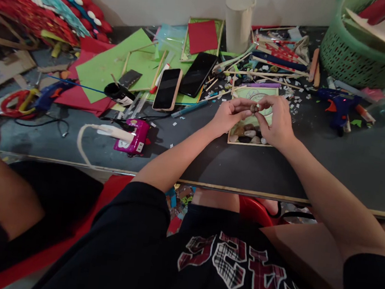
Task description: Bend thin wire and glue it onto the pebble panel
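Between my fingertips is a small brownish lump (254, 108), too small to name for certain. My left hand (229, 115) pinches it from the left. From the other side my right hand (276, 119) has its thumb and forefinger closed by it. Both hands are over a shallow frame (231, 142) with a pale green backing. Several smooth pebbles (250, 134), light, brown and black, lie along its near edge. My fingers hide part of the frame's middle.
Left stand a magenta power adapter (140, 137), two phones (167, 89), and green paper (100, 66). A blue glue gun (341, 106) and a green basket (348, 60) are on the right. Paper scraps and sticks litter the back. Another person's arm (3, 183) is at far left.
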`<state>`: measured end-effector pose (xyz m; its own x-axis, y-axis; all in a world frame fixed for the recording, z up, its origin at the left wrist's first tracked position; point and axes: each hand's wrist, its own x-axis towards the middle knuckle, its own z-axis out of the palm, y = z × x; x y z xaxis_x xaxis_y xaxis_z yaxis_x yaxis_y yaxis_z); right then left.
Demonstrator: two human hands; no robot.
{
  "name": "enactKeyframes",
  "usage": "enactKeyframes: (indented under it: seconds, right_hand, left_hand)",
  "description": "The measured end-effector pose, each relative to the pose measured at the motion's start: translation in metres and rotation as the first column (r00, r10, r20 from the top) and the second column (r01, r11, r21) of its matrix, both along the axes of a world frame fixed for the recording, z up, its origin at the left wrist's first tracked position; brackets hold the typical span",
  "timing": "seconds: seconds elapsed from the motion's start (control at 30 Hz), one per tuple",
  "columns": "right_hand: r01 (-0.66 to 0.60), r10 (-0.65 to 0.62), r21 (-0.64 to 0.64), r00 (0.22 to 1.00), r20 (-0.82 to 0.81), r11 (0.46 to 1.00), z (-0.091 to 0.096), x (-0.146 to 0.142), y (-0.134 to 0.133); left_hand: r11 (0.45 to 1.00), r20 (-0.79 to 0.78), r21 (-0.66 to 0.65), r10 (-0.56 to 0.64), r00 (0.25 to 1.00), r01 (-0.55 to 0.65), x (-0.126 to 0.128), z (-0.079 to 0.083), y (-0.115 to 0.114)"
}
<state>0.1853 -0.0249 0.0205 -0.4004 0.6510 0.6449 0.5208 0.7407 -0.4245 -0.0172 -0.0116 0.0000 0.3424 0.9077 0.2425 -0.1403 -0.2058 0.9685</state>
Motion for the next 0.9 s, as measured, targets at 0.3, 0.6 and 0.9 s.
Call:
enactKeyframes:
  seconds: [0.3, 0.6, 0.9]
  right_hand:
    - [0.059, -0.058, -0.017, 0.998, 0.036, 0.998, 0.002, -0.0012, -0.0018]
    - [0.065, -0.063, -0.046, 0.997, 0.034, 0.997, -0.0006, -0.0001, -0.0006]
    - [0.058, -0.056, -0.038, 0.997, 0.045, 0.998, 0.0, 0.0008, 0.0006]
  left_hand:
    - [0.999, 0.024, 0.023, -0.024, 0.999, 0.023, 0.0005, -0.0008, 0.0006]
    - [1.0, -0.03, -0.011, 0.012, 0.999, -0.013, 0.0001, 0.0002, -0.0005]
    - [1.0, -0.018, -0.003, 0.002, 1.0, -0.002, 0.0001, 0.0002, -0.0001]
